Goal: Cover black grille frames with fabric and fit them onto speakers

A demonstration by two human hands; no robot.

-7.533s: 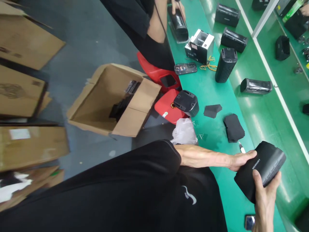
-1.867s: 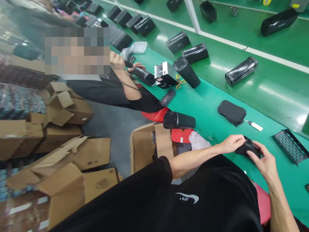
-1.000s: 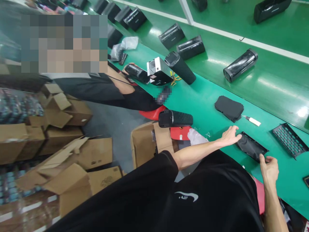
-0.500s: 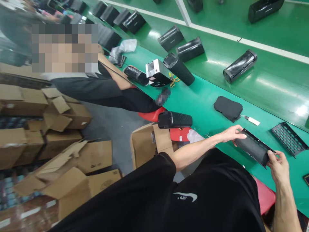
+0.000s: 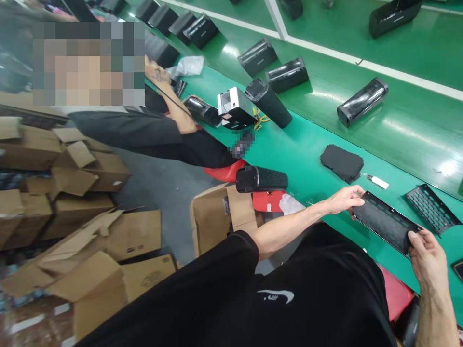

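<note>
I hold a long black perforated grille panel [image 5: 385,222] just above the green bench [image 5: 307,144]. My left hand [image 5: 343,198] pinches its left end. Its right end is gripped by my right hand [image 5: 427,255]. The panel's inner face is turned up towards me. A second black grille [image 5: 432,208] lies flat on the bench to the right. A stack of black foam pads [image 5: 342,162] sits beyond my left hand, with a small white tag [image 5: 378,181] beside it.
A black speaker [image 5: 261,179] lies at the bench's near edge above an open cardboard box [image 5: 220,217]. More speakers [image 5: 361,102] lie on the conveyor. A co-worker in black sits to the left by a white device [image 5: 235,107]. Cardboard boxes [image 5: 72,217] crowd the floor.
Half a second ago the grille panel was tilted on edge between my hands; it is now turned flatter, inner face up, and my right hand has shifted slightly right.
</note>
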